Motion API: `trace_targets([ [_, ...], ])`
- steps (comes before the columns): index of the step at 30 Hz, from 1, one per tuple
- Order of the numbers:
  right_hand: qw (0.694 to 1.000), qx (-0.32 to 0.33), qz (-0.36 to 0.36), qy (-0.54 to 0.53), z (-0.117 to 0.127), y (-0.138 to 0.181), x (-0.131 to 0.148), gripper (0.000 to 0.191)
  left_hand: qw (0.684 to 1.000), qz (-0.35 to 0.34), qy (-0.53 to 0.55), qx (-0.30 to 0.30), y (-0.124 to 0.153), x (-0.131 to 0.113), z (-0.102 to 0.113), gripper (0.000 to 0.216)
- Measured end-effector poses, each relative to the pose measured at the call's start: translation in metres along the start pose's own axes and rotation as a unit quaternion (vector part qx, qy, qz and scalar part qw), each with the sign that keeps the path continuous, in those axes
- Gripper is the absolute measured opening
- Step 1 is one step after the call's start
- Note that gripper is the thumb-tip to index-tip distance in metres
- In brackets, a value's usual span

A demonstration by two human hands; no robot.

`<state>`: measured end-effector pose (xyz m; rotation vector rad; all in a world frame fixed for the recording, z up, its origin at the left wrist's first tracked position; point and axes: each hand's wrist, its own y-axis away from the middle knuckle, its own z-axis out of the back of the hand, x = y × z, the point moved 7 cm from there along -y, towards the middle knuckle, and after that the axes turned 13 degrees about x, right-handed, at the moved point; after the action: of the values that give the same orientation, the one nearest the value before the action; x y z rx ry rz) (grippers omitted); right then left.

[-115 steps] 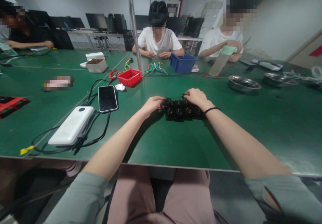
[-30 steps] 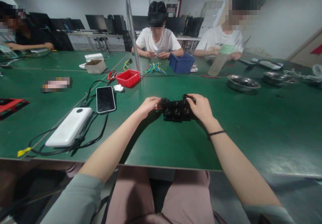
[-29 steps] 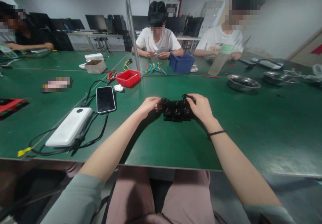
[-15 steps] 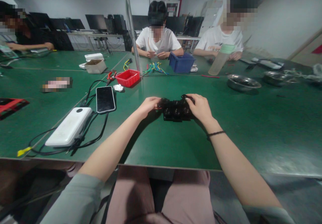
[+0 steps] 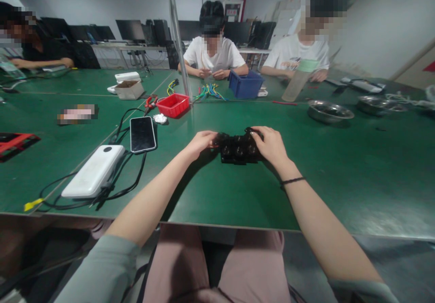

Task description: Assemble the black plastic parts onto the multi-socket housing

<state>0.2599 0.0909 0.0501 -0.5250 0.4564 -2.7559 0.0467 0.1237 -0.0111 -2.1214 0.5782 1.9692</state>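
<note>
Since the earliest frame, the right hand (image 5: 273,145) has shifted slightly lower right. The black knobbed unit (image 5: 239,150) lies on the green table (image 5: 217,198) at frame centre, I observe: left hand (image 5: 202,142) pinching its left end, right hand clasping its upper-right corner. Handling appears unfinished; what remains cannot be determined.

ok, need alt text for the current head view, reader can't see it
A person's left hand and right hand hold opposite ends of a glossy black object with rounded shapes, at a green table. A phone and white device lie to the left; a co-worker sits opposite.
</note>
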Motion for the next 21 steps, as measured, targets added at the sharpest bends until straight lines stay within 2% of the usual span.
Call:
trace_targets([
  [21, 0.999, 0.025, 0.035, 0.000, -0.003, 0.000, 0.013, 0.029, 1.000, -0.006, 0.003, -0.001, -0.004, 0.003, 0.002, 0.014],
])
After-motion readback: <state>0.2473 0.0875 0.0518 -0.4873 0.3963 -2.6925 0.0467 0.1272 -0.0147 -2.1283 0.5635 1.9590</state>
